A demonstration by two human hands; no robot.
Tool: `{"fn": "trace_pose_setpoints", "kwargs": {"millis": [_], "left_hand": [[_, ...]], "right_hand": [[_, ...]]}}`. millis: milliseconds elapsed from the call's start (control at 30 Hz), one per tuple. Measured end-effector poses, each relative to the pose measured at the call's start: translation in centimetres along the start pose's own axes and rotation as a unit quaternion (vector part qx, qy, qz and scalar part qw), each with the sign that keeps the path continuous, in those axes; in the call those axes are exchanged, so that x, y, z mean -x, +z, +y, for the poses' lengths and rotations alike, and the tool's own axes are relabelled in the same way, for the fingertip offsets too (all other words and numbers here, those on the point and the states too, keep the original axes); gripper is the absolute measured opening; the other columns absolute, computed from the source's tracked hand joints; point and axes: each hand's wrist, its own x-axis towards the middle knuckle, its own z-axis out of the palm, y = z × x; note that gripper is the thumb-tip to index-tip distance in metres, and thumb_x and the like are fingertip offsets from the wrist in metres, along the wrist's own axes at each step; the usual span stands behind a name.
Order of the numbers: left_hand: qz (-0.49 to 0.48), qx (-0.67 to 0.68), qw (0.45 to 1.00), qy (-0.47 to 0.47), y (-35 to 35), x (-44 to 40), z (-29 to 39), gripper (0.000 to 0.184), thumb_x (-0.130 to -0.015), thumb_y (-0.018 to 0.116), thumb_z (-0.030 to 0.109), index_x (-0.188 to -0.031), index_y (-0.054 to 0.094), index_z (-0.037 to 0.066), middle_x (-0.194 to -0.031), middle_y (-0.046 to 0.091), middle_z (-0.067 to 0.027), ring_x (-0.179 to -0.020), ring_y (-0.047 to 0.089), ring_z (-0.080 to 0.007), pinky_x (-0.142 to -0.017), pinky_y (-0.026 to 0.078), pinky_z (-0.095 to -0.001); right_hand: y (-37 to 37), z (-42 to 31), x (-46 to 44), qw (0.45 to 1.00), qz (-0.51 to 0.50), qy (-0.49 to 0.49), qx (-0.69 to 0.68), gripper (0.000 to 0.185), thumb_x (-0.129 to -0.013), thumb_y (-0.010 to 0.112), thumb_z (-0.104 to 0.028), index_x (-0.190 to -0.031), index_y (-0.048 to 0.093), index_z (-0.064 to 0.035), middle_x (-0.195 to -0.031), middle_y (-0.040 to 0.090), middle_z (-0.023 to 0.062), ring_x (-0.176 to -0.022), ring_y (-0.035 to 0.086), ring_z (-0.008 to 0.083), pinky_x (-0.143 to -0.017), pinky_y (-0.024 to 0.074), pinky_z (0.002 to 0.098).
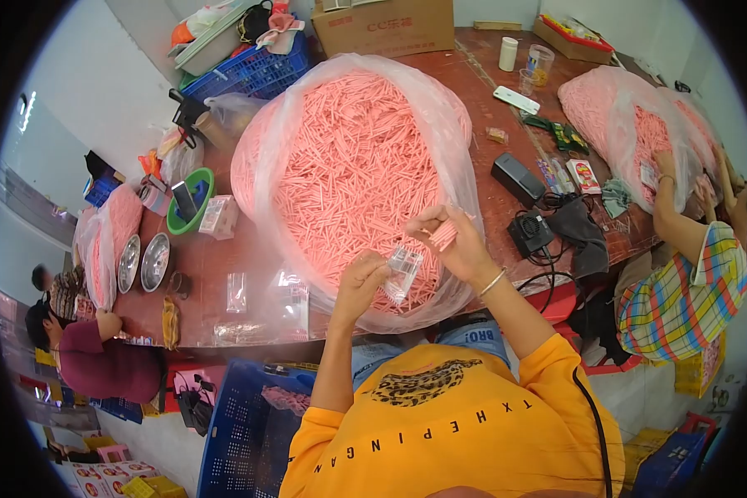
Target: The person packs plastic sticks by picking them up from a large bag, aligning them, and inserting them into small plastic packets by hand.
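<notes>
In front of me a large clear plastic sack (461,178) stands open on the table, full of short thin pink sticks (357,149). My left hand (363,282) is closed on the edge of a small clear printed plastic bag (403,274), held over the near part of the sack. To its right, my right hand (463,245) pinches a small bundle of pink sticks (444,235) just above and beside the bag. The bundle is apart from the bag. Fingertips of the left hand are partly hidden behind its knuckles.
Flat clear bags (236,292) lie on the red table (307,332) at left, near metal bowls (155,261) and a green basin (192,203). At right are a black device (519,180) with cables and a phone (516,100). Co-workers sit at both sides; a blue crate (241,432) stands below.
</notes>
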Motion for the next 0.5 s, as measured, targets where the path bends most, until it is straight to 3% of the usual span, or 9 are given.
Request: {"fn": "trace_pose_setpoints", "kwargs": {"millis": [133,233,333,433,500], "left_hand": [[-0.043,-0.034,0.997,0.05,0.4,-0.3,-0.1,0.013,-0.094,0.06,0.01,-0.094,0.069,0.0,-0.079,0.061,-0.0032,-0.081,0.052,-0.0171,-0.079,0.042,-0.03],[-0.038,-0.024,0.998,0.046,0.5,-0.3,0.2,0.013,-0.094,0.06,0.011,-0.094,0.069,0.001,-0.08,0.061,-0.0036,-0.082,0.052,-0.0177,-0.079,0.042,-0.0298],[-0.03,-0.012,0.999,0.042,0.5,-0.1,0.2,0.014,-0.094,0.059,0.01,-0.093,0.069,0.001,-0.081,0.062,-0.0036,-0.083,0.053,-0.0176,-0.078,0.043,-0.0298],[-0.017,0.003,1.0,0.017,0.8,0.1,-0.2,0.014,-0.094,0.059,0.01,-0.093,0.07,0.001,-0.082,0.063,-0.0036,-0.083,0.054,-0.0175,-0.078,0.043,-0.0297],[-0.007,0.009,1.0,0.0,1.2,0.2,-0.3,0.014,-0.094,0.059,0.01,-0.093,0.07,0.001,-0.083,0.063,-0.0038,-0.083,0.054,-0.0174,-0.077,0.044,-0.0295]], "right_hand": [[2.3,-0.3,-0.8,0.997,-0.014,0.026,-0.069,0.048,-0.104,0.036,-0.035,-0.113,0.062,0.0043,-0.12,0.064,0.0231,-0.119,0.058,0.0304,-0.108,0.0401,0.0417],[3.0,-0.1,-1.1,0.998,-0.036,0.033,-0.036,0.05,-0.105,0.033,-0.037,-0.116,0.062,0.0027,-0.127,0.061,0.0215,-0.124,0.055,0.0285,-0.111,0.0361,0.0409],[3.9,0.0,-1.0,0.999,-0.015,0.029,0.017,0.047,-0.104,0.036,-0.034,-0.113,0.061,0.0049,-0.127,0.059,0.0268,-0.127,0.052,0.0345,-0.112,0.037,0.0435],[3.4,0.4,-0.9,0.997,-0.047,0.04,0.038,0.053,-0.105,0.028,-0.041,-0.121,0.061,-0.0013,-0.129,0.061,0.0168,-0.128,0.051,0.025,-0.114,0.0288,0.04],[3.5,0.8,-0.9,0.996,-0.05,0.038,0.065,0.051,-0.106,0.03,-0.039,-0.12,0.061,-0.0002,-0.127,0.062,0.0166,-0.125,0.054,0.0232,-0.111,0.034,0.0385]]}}
